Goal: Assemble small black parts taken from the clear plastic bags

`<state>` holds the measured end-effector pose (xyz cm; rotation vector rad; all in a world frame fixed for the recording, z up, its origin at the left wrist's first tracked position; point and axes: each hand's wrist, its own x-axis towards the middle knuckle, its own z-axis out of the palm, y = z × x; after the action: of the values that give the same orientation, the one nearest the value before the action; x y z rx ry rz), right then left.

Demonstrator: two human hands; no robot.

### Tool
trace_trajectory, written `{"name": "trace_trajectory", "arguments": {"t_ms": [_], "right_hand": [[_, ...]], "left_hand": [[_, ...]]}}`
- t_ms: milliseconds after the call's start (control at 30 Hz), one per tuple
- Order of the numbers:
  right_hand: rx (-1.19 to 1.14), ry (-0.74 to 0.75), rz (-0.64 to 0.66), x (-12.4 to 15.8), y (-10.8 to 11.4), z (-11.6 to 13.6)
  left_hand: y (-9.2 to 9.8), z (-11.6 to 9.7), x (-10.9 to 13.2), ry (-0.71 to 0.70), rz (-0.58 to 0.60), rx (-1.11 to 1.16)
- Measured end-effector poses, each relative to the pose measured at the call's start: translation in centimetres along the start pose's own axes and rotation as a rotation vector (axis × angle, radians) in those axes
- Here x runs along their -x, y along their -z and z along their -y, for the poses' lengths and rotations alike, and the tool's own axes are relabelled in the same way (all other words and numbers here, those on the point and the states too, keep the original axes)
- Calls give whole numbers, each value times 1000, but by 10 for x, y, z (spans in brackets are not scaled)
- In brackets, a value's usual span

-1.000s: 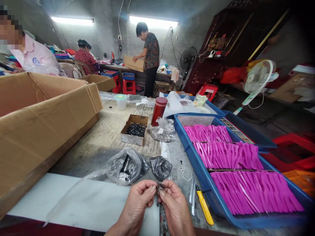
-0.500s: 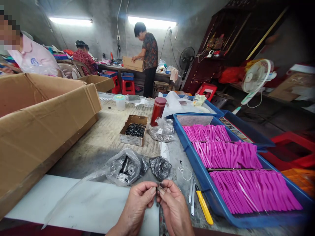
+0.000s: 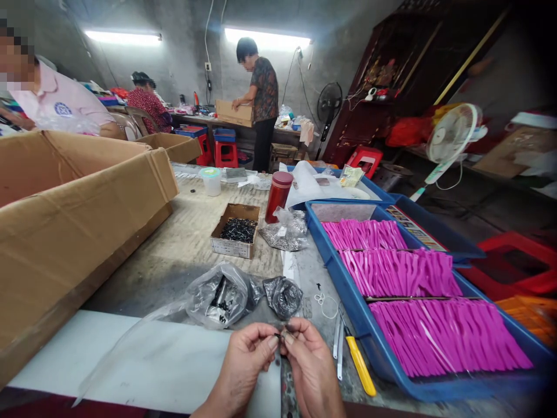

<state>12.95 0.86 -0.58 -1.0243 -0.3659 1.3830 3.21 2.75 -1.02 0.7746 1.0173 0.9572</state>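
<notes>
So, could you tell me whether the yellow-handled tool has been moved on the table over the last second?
No. The yellow-handled tool lies against the blue tray rim as before; only the camera view drifted.

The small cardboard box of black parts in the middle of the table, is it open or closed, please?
Open: the small cardboard box has no lid on, and the black parts inside show from above.

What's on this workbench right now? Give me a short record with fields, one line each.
Left hand: pinches a tiny dark part with the right hand
Right hand: fingertips meet the left's over the tiny dark part
Just beyond the hands: two crumpled clear plastic bags of small black pieces
Right of the hands: yellow-handled tool lying on the table
Far right: blue plastic tray with rows of magenta plastic strips
Left: large open cardboard box
Middle: small cardboard box of black parts, red cylindrical container
</notes>
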Motion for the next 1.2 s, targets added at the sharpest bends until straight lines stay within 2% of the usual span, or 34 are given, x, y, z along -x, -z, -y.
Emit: {"name": "trace_trajectory", "arguments": {"t_ms": [567,800,1200], "right_hand": [[87,43,-22,-2,7,-2],[70,29,-39,-1,4,0],[15,19,-57,1,2,1]], "left_hand": [[2,2,0,-29,37,-8],[-1,-2,0,-19,11,-11],[-2,3,2,-92,2,-47]]}}
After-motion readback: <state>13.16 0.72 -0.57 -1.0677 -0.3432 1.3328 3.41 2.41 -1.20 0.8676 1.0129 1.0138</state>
